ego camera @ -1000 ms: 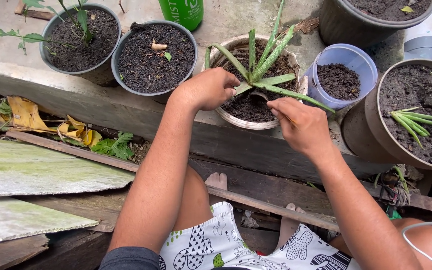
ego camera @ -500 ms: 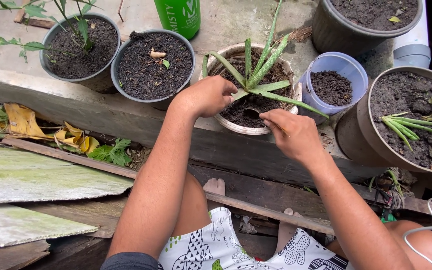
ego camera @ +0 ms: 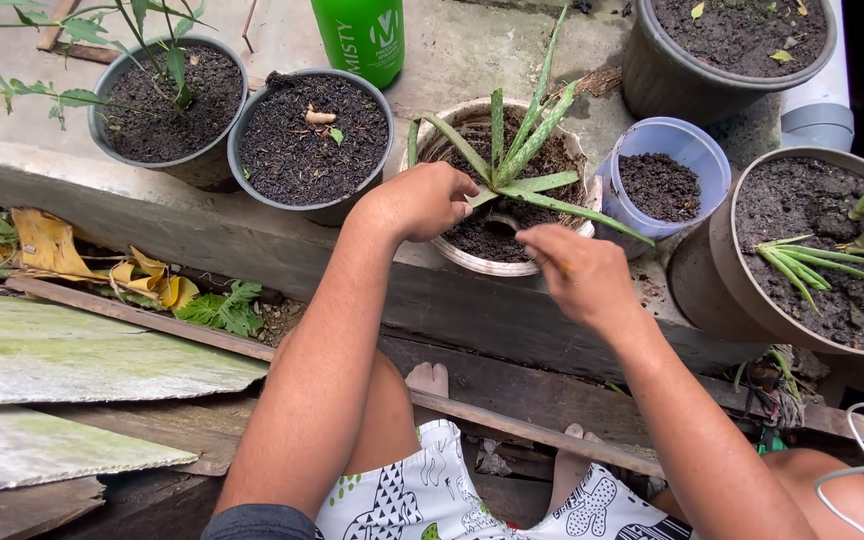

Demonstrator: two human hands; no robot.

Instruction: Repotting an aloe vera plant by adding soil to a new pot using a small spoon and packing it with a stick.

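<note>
A young aloe plant [ego camera: 512, 160] stands in dark soil inside a white round pot [ego camera: 484, 262] on a concrete ledge. My left hand [ego camera: 420, 200] grips the base of the aloe's leaves on its left side. My right hand [ego camera: 577, 272] is closed around a thin stick-like tool handle, its metal spoon end [ego camera: 504, 222] resting in the soil at the plant's foot. A blue plastic cup [ego camera: 664, 180] holding soil sits just right of the pot.
Two grey pots of soil [ego camera: 312, 140] [ego camera: 164, 105] stand left of the aloe pot, a green bottle [ego camera: 360, 38] behind. A brown pot with an aloe [ego camera: 812, 250] is at right, a dark pot [ego camera: 727, 45] behind. Boards [ego camera: 82, 350] and dry leaves lie lower left.
My right hand has shifted left and down toward the plant's base with the tool. My left hand has stayed on the aloe's base.
</note>
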